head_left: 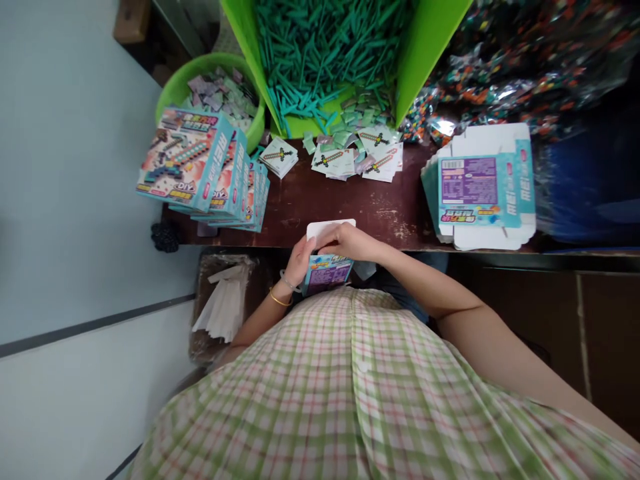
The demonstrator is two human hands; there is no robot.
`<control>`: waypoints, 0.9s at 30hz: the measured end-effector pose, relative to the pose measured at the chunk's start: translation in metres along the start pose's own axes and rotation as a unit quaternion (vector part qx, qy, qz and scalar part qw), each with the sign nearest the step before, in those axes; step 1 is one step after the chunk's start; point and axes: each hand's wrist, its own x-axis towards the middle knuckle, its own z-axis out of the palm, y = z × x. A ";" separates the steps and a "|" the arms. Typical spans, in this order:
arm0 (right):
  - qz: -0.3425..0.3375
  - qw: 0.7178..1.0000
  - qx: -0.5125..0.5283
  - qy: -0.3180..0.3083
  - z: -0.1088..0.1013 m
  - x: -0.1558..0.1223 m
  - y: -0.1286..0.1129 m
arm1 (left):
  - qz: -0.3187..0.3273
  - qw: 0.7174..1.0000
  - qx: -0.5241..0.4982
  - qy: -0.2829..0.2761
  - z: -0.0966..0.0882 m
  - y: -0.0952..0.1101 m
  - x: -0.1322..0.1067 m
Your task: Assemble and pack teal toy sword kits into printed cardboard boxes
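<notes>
Both hands hold a small teal and purple printed carton (326,272) against my body at the near edge of the dark wooden table (350,210). My left hand (299,260) grips the carton's left side, with bracelets on the wrist. Over the carton's top, my right hand (345,241) curls its fingers on the white flap (325,228). Both hands are closed on the carton.
Assembled cartons (200,170) lean in a row at the table's left. A pile of flat carton blanks (483,187) lies at the right. Printed leaflets (350,159) lie mid-table. Behind stand a green bin of teal sticks (330,60), a green tub (215,93) and bagged coloured pieces (525,53).
</notes>
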 end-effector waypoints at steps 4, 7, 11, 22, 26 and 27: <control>-0.020 0.999 0.035 0.033 0.005 -0.003 -0.002 | -0.006 1.000 -0.025 0.008 -0.007 -0.003 0.001; -0.015 0.983 0.017 0.181 0.003 -0.016 0.001 | -0.020 0.998 -0.030 0.043 -0.014 -0.008 0.001; 0.093 0.927 0.113 0.347 0.014 -0.027 0.019 | -0.016 0.995 -0.049 0.086 -0.017 -0.007 0.001; -0.026 0.952 0.142 0.271 -0.077 -0.006 -0.013 | 0.167 0.985 -0.004 0.037 0.022 0.055 0.059; 0.062 0.970 0.090 0.218 -0.098 0.013 0.008 | 0.186 0.983 0.005 0.001 0.025 0.052 0.087; 0.062 0.971 0.067 0.222 -0.099 0.016 0.013 | 0.186 0.983 0.003 -0.006 0.023 0.051 0.092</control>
